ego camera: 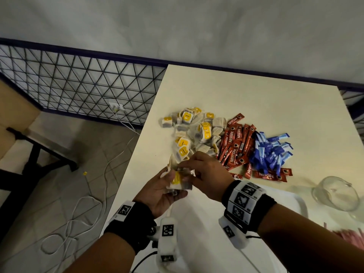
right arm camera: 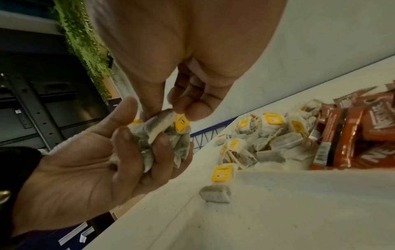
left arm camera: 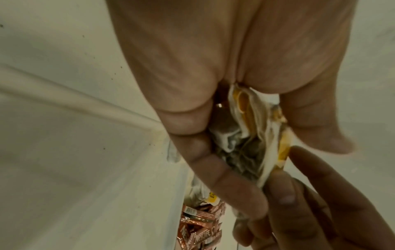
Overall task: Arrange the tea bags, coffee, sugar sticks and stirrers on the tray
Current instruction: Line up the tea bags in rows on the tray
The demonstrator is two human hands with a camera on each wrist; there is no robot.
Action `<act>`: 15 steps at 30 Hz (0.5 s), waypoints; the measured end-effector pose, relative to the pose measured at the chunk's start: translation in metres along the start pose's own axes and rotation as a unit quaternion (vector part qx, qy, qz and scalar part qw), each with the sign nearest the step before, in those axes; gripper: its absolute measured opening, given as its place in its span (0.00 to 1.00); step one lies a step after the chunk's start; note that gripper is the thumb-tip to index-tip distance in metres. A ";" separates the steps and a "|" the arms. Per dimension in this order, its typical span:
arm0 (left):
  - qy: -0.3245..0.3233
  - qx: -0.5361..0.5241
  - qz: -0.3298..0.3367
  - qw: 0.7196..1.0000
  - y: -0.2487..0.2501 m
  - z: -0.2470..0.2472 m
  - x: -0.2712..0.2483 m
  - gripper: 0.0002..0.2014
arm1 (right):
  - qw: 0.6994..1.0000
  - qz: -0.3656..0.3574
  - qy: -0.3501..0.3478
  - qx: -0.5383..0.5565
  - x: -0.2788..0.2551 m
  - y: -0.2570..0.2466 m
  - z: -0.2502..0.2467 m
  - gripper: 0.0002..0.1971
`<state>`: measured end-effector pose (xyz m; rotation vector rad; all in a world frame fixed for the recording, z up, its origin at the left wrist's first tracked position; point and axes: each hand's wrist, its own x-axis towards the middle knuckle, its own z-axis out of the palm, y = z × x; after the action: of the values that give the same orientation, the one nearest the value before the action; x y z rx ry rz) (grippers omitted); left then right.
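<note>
Nearest to us were our two wrists in black bands with white marker tags, and just beyond them our left hand [ego camera: 160, 191], palm up at about 7 o'clock of the cream table top [ego camera: 226, 95]. It cupped a bunch of small white paper tea bags with yellow tags [ego camera: 178, 181], fingers curled up round them. Our right hand [ego camera: 204, 174] reached in from 5 o'clock, and its thumb and forefinger pinched one bag at the top of that bunch; the other fingers were bent in loosely. We judged the task barely begun. The heap of loose tea bags [ego camera: 194, 131] lay at the table's middle, with the red coffee stick sachets [ego camera: 235, 146] touching it at 3 o'clock and the blue sugar sticks [ego camera: 269, 148] against those, further toward 3 o'clock. One stray tea bag [right arm camera: 217, 194] lay apart from the heap, near the table's edge. A pale surface with a rounded corner, perhaps the white tray [ego camera: 291, 198], showed at 4 o'clock with a clear glass cup [ego camera: 336, 194] beside it, though we could not tell for sure. Pink strips [ego camera: 346, 233] at the frame's right edge may have been the stirrers. As far as we could see, nothing had been laid out; all four kinds remained.
</note>
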<state>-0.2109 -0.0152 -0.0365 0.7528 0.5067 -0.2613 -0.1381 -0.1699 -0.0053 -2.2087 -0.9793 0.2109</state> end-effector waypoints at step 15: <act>0.001 0.019 -0.019 1.000 0.000 0.026 -0.002 0.14 | 0.999 -0.022 -0.033 0.024 -0.010 -0.003 -0.022 0.09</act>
<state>-0.2036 -0.0336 -0.0188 0.7817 0.5193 -0.3066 -0.1378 -0.1873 0.0122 -2.1465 -1.0463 0.2850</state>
